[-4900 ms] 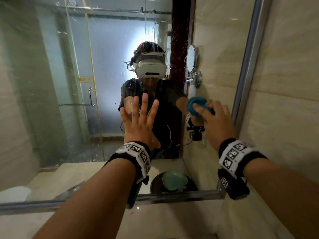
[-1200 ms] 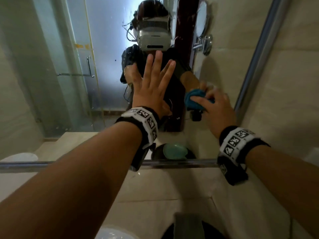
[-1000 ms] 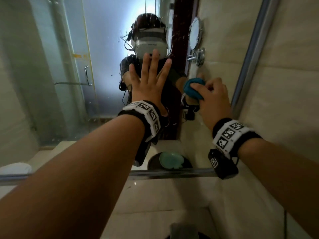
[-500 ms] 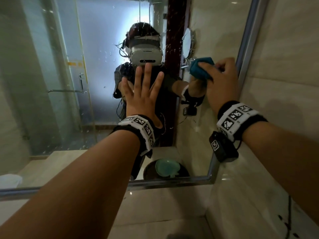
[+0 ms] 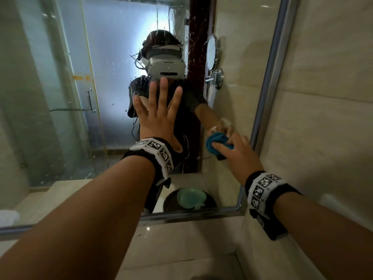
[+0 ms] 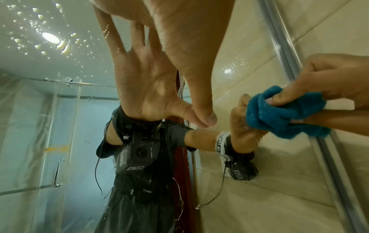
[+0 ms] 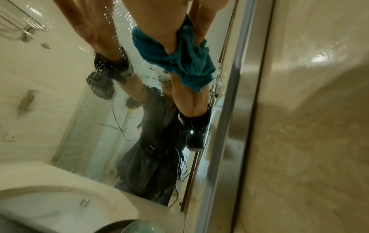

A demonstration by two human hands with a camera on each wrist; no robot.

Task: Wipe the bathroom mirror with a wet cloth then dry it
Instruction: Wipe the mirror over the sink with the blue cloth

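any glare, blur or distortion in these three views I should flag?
Head view: bright backlight in the mirror behind the reflected person, straight frame lines bowed by the wide lens. Left wrist view: lamp glare on water drops, left hand looming very close. Right wrist view: wet streaks smear the reflection, cloth sharp, wall at right soft and blurred.

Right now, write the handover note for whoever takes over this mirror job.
Left hand: open, fingers spread, flat against the mirror.
Right hand: grips the bunched blue cloth, pressed to the glass near the right frame edge.
Done: wet wipe under way; droplets and streaks show on the glass.
Left: finish the wet pass, then dry the whole mirror. No dry cloth is in view.
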